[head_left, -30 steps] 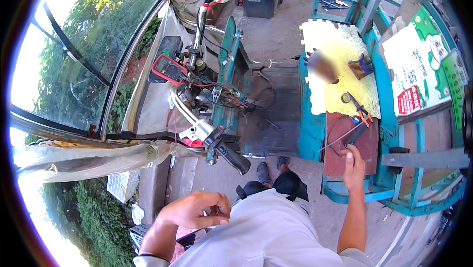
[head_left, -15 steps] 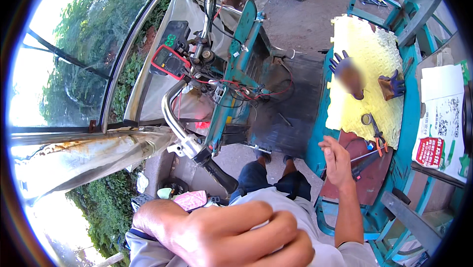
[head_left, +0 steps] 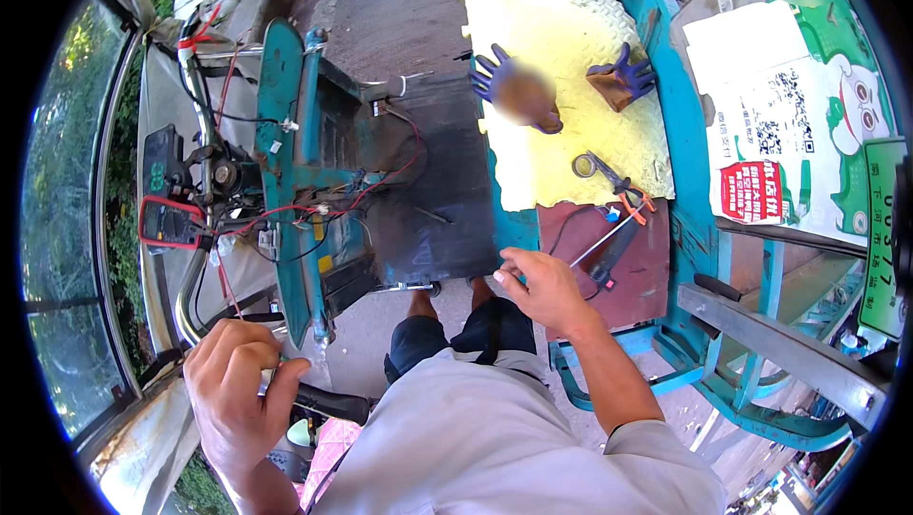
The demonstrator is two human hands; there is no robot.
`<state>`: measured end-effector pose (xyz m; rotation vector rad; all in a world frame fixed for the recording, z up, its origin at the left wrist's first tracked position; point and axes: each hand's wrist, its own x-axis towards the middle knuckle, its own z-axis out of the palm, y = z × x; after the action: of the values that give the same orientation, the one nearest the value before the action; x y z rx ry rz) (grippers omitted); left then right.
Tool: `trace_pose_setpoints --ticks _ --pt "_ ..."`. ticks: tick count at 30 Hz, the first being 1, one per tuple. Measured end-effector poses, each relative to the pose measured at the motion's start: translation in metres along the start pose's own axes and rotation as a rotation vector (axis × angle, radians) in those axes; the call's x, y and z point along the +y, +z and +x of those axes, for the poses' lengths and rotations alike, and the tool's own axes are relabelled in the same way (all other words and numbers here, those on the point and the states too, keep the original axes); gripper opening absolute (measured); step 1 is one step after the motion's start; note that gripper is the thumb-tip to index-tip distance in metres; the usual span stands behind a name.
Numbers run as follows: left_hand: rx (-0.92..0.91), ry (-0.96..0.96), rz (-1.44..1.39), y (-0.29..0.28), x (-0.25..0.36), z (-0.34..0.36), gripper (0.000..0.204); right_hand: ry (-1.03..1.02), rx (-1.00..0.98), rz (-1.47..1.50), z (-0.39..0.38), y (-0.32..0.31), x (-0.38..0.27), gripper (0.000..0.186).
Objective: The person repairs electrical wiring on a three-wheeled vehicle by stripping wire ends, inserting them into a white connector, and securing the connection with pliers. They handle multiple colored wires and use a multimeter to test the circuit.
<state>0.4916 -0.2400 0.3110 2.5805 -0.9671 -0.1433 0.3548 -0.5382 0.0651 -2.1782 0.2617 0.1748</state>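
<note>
My left hand (head_left: 238,391) is closed around the black handlebar grip (head_left: 328,406) of a teal three-wheeled cart (head_left: 285,135) at the lower left. My right hand (head_left: 542,287) hovers with its fingers loosely bent and nothing in it. It sits at the near left corner of a brown board (head_left: 647,277), beside the black floor mat (head_left: 433,182). On the board, just right of that hand, lie an orange-tipped tool (head_left: 618,225) and a black cable. Red and black wires (head_left: 366,196) hang loose from the steering column.
A red meter (head_left: 169,222) sits by the handlebar. A yellow foam mat (head_left: 571,87) carries two blue gloves (head_left: 623,73), a blurred object and scissors (head_left: 599,173). A white printed sack (head_left: 789,125) and a grey metal bar (head_left: 780,349) are on the right.
My left hand dropped from close to the camera onto the handlebar grip. My right hand pulled back from the tools on the brown board to its near corner. The view swung.
</note>
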Motion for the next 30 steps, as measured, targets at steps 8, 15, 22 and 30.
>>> trace_pose_setpoints --ticks 8,15,22,30 --pt "0.008 -0.14 -0.008 0.007 -0.006 -0.006 0.033 0.238 0.281 -0.194 -0.003 -0.044 0.037 0.011" --pt "-0.021 -0.159 -0.01 0.013 -0.004 -0.009 0.031 0.359 0.407 -0.601 -0.021 -0.106 0.11 0.015" --pt "-0.048 -0.107 -0.008 0.02 0.006 0.005 0.031 0.38 0.054 -0.903 -0.001 -0.115 0.131 0.018" --pt "-0.056 -0.083 0.007 0.017 -0.009 0.008 0.031 0.284 -0.093 -0.999 0.005 -0.123 0.158 0.047"
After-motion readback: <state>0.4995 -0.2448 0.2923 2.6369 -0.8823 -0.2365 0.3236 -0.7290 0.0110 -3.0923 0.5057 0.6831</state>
